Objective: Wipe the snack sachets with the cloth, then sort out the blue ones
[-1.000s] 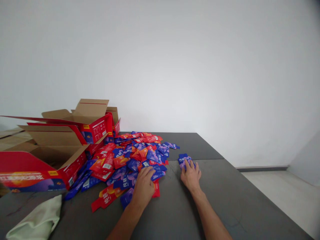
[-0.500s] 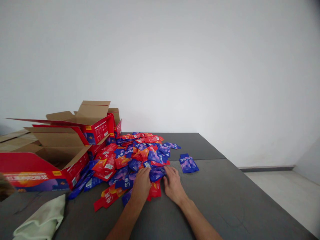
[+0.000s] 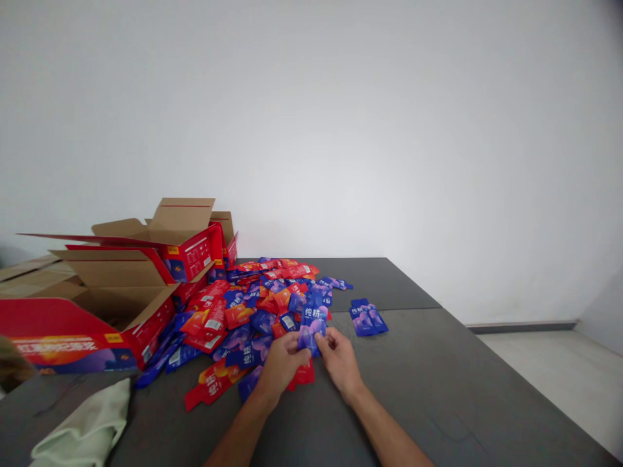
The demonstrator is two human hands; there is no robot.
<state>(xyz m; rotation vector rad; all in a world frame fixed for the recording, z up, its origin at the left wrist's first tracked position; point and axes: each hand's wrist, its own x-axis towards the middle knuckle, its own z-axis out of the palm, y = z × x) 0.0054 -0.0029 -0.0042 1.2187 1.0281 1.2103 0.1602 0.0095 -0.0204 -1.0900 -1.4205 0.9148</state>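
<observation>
A blue sachet [image 3: 312,320] with purple fruit pictures and white lettering is held upright in front of me by its lower end. My left hand [image 3: 282,363] pinches its lower left side, and my right hand [image 3: 337,360] grips the lower right with the thumb across the front. Behind and left of my hands spreads a heap of red sachets [image 3: 210,311] and blue sachets [image 3: 247,352], loosely overlapping. To the right of the heap, blue sachets [image 3: 368,318] lie together, overlapping, on the dark table.
Open red cartons [image 3: 146,331] with brown insides stand at the left, some stacked behind. A pale green cloth [image 3: 87,421] lies at the near left of the dark table [image 3: 438,389]. Beyond the table rises a white wall [image 3: 389,130].
My hands have lifted a blue sachet from the front of the heap and now hold it upright between them. The sachets at the right and the cartons stay in place.
</observation>
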